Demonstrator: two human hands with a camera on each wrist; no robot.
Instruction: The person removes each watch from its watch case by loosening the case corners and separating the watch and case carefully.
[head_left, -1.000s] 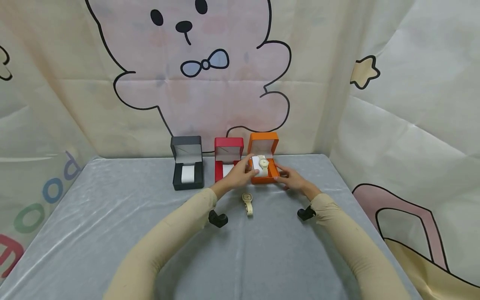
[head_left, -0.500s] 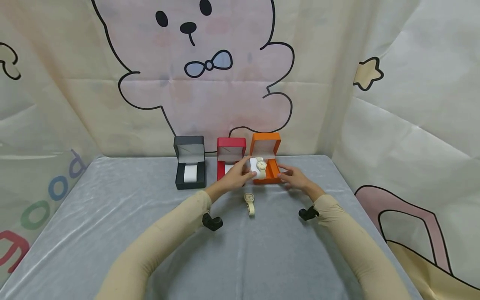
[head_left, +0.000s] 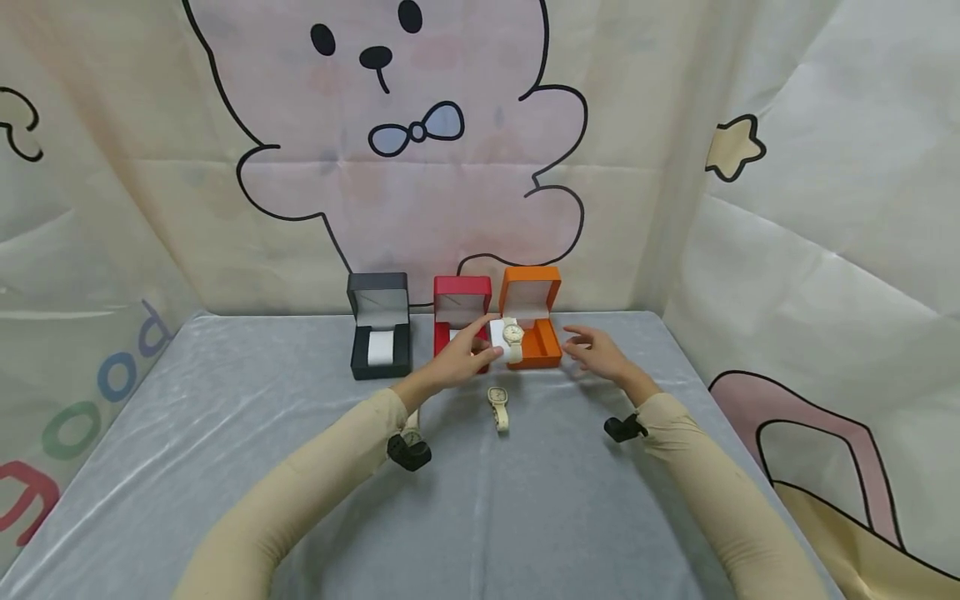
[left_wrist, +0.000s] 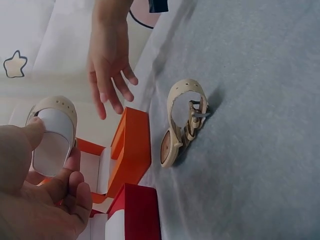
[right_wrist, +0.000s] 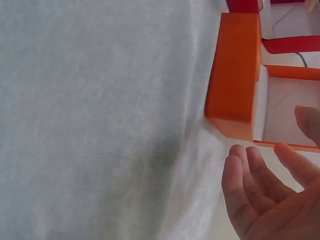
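Observation:
My left hand (head_left: 459, 360) pinches a white watch cushion (head_left: 497, 335) between thumb and fingers. A cream wristwatch (head_left: 513, 335) is wrapped round it, strap holes showing in the left wrist view. They overlap the left part of the open orange watch box (head_left: 542, 346). My right hand (head_left: 598, 356) is just right of that box, fingers spread and relaxed, holding nothing; in the right wrist view its fingertips (right_wrist: 254, 152) lie close to the box's side. Another cream watch (head_left: 498, 410) rests on the cloth in front, its buckled strap (left_wrist: 186, 85) standing in a loop.
Left of the orange box stand an open red watch box (head_left: 462, 287), partly behind my left hand, and an open dark grey one (head_left: 377, 283) with a white cushion (head_left: 378, 348). A further watch (head_left: 412, 432) shows partly beside my left wrist. A printed curtain (head_left: 450, 208) hangs behind.
My left hand has moved left, carrying the cushion and watch toward the orange box's left edge. My right hand has drawn off the box to the right. A watch beside the left wrist has come into view.

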